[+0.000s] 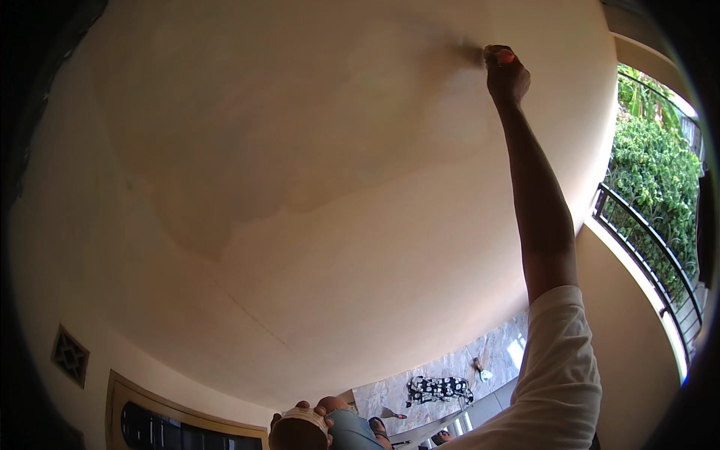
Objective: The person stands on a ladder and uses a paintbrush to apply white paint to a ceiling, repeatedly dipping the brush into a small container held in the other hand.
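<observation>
High on the wall: the right hand (510, 81), arm stretched up, is clenched around a small tool (505, 56) with an orange-red end; the front of it is too dark and blurred to name, though it seems to meet the wall (390, 247).
Below, near the bent leg: the left hand (328, 424) grasps a round container (298, 433), its fingers curled about the pale rim; the inside looks brown, and what it holds cannot be told.
Wall surface: cream, with a broad darker patch (247, 150) spreading left from beside the right hand; a thin crack-like line (251, 315) slants beneath the patch.
Raised arm: white short sleeve (559, 352), elbow nearly straight.
Leg: blue-grey clothing (352, 429), just right of the container.
Marbled floor (442, 364): a black-and-white patterned cloth (439, 389) lies near the edge along the wall; a tool with a red-tipped handle (394, 414) lies left of the cloth, and another small object (480, 369) to its right, toward the far right corner.
Right side: dark railing (649, 232) on a low wall, green foliage (649, 165) beyond.
Lower left: lattice vent (70, 355) above a wood-framed dark panel (180, 429).
</observation>
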